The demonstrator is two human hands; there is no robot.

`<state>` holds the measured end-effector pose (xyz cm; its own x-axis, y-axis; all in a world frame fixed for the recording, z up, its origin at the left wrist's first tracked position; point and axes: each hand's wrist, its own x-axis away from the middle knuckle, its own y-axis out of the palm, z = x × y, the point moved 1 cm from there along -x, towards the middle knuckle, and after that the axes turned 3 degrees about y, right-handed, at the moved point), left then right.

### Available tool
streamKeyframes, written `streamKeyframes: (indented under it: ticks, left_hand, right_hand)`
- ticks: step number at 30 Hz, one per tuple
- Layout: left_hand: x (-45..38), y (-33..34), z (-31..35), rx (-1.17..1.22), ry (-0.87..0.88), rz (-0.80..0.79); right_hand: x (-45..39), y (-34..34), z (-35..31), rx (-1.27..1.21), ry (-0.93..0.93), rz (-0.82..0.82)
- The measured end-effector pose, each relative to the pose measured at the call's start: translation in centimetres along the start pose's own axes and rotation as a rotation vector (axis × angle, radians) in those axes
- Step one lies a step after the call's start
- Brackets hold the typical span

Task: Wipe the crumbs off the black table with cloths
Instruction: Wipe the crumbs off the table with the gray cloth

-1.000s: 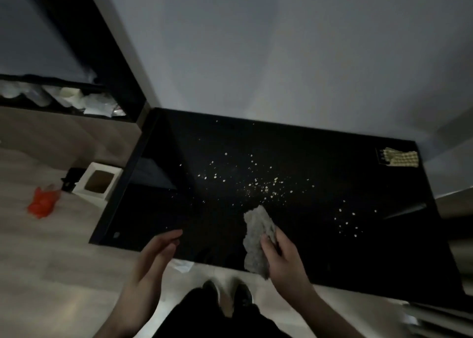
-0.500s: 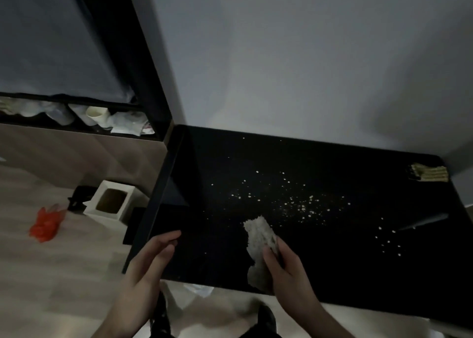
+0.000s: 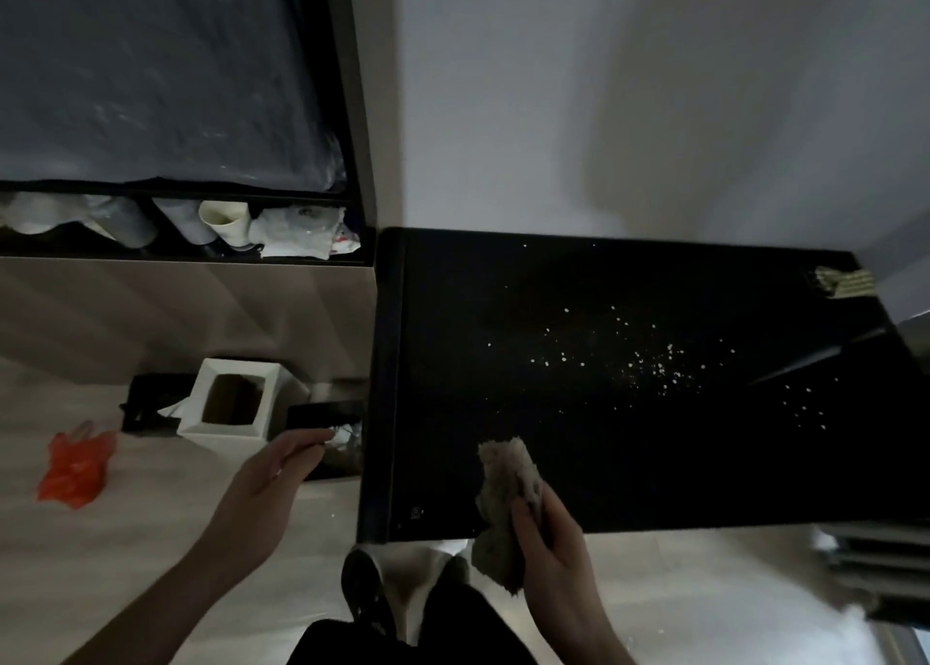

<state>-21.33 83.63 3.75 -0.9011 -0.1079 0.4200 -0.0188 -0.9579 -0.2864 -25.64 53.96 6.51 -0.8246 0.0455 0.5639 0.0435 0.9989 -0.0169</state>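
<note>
A glossy black table (image 3: 433, 362) fills the right half of the view, against a pale wall. Pale crumbs (image 3: 649, 362) lie scattered across its middle and right. My right hand (image 3: 548, 543) is shut on a crumpled grey-beige cloth (image 3: 506, 483) at the table's near edge, left of the crumbs; the cloth's upper end rests over the tabletop. My left hand (image 3: 272, 483) hovers over the floor left of the table, palm inward, fingers loosely extended, holding nothing.
A yellowish patterned item (image 3: 845, 282) lies at the table's far right corner. On the floor to the left stand a white square bin (image 3: 236, 403), a dark box (image 3: 327, 423) and an orange bag (image 3: 75, 463). A shelf with cups and wrappers (image 3: 226, 221) runs behind. My shoes (image 3: 362, 594) are below.
The view has swung left, so the table sits further right. My left hand now hangs off the table's left side. The right hand still holds the cloth at the near edge.
</note>
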Motion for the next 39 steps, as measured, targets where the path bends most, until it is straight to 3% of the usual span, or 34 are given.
streamKeyframes:
  ticks: [8, 12, 15, 20, 24, 27, 33, 39]
  left_hand:
    - [-5.5, -2.5, -11.3, -0.01, -0.243, 0.105]
    - [-11.0, -3.9, -20.0, -0.092, -0.375, 0.003]
    - [-14.5, -4.3, -20.1, -0.21, -0.423, -0.022]
    - [-23.3, -4.4, -26.9, -0.389, -0.504, -0.061]
    - [-29.4, -4.0, -34.5, -0.446, -0.534, -0.084]
    - [-33.0, -3.8, -40.7, -0.451, -0.602, -0.073]
    - [-37.8, -2.2, -51.0, -0.441, -0.731, -0.065]
    - [-40.7, -0.5, -56.3, -0.557, -0.678, -0.057]
  right_hand:
    - [-5.2, 2.5, 2.1, 0.093, 0.062, 0.032]
    - [-9.4, 5.1, 2.2, 0.192, 0.004, 0.071]
    - [-13.6, 7.4, 2.1, 0.3, -0.072, 0.117]
    - [-22.8, 10.8, 4.2, 0.412, -0.187, 0.161]
    - [-28.8, 13.9, 8.3, 0.858, -0.314, 0.17]
    - [-30.2, 15.3, 10.7, 1.12, -0.426, 0.298]
    - [-30.6, 16.0, 11.7, 1.146, -0.487, 0.404]
    - [-30.8, 16.1, 12.0, 1.12, -0.541, 0.43]
